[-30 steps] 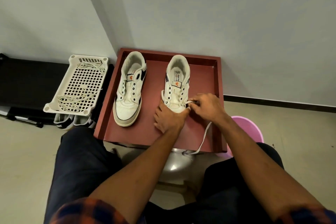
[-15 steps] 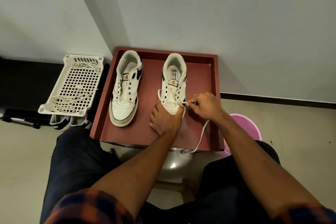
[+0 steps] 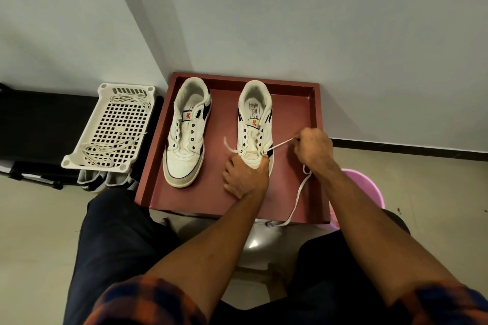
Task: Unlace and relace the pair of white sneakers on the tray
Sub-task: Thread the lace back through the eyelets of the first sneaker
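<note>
A white leather sneaker [image 3: 254, 124] sits on a dark red square tray [image 3: 295, 103]. The left hand [image 3: 245, 177] grips its toe. The right hand [image 3: 314, 149] pinches a flat white lace [image 3: 278, 145], taut from the lowest eyelet. Relacing looks barely begun; next, the lace end needs threading through a higher eyelet.

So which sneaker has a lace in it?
The right sneaker, under the left hand: a lace runs through its lowest eyelets. The left sneaker has none.

left sneaker [image 3: 186, 137] and right sneaker [image 3: 254, 113] are sitting side by side in the tray [image 3: 320, 140], basket [image 3: 79, 152] holding loose laces [image 3: 101, 158] sitting just left of it
</note>
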`<state>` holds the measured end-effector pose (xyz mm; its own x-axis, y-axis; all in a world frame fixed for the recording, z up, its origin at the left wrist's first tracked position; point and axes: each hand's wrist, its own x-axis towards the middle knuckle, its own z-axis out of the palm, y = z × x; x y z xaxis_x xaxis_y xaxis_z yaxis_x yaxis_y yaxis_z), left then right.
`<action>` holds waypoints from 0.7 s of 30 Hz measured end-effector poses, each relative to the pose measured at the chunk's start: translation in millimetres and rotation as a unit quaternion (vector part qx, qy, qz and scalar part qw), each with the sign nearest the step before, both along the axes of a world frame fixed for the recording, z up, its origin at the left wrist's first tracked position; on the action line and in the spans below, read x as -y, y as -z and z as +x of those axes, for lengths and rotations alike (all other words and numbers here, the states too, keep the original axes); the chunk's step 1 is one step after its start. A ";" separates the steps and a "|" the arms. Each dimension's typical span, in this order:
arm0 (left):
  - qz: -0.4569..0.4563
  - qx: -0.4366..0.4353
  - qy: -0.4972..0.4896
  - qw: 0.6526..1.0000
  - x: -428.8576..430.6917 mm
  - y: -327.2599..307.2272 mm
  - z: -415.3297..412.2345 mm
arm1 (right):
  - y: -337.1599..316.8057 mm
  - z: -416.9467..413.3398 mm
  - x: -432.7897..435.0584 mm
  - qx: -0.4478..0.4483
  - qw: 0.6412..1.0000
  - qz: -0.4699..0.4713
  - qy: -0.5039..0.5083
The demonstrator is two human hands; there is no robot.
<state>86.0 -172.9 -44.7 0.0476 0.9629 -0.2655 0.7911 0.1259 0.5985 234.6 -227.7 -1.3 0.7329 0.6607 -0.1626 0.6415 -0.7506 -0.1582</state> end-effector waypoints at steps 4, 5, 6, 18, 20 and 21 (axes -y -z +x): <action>0.006 0.001 0.001 1.000 0.4 -1.6 0.0 | -0.6 -24.4 3.5 -0.004 0.990 0.030 -0.138; 0.005 0.003 0.003 1.000 0.7 -1.5 -0.3 | -0.3 -30.7 4.4 -0.013 0.985 0.043 -0.168; 0.004 0.006 0.005 1.000 0.9 -1.3 -0.6 | 0.7 -34.5 4.6 -0.011 0.982 0.056 -0.183; -0.002 0.002 0.001 1.000 1.6 -6.2 -1.8 | 4.3 -2.9 -5.0 0.011 0.993 0.002 -0.116; -0.006 0.004 0.003 1.000 1.8 -5.5 -0.8 | 2.4 -2.7 -8.9 0.014 0.996 -0.003 -0.087; -0.008 0.007 0.004 1.000 1.3 -4.9 -1.1 | 1.3 -4.6 -8.8 0.010 0.998 -0.005 -0.067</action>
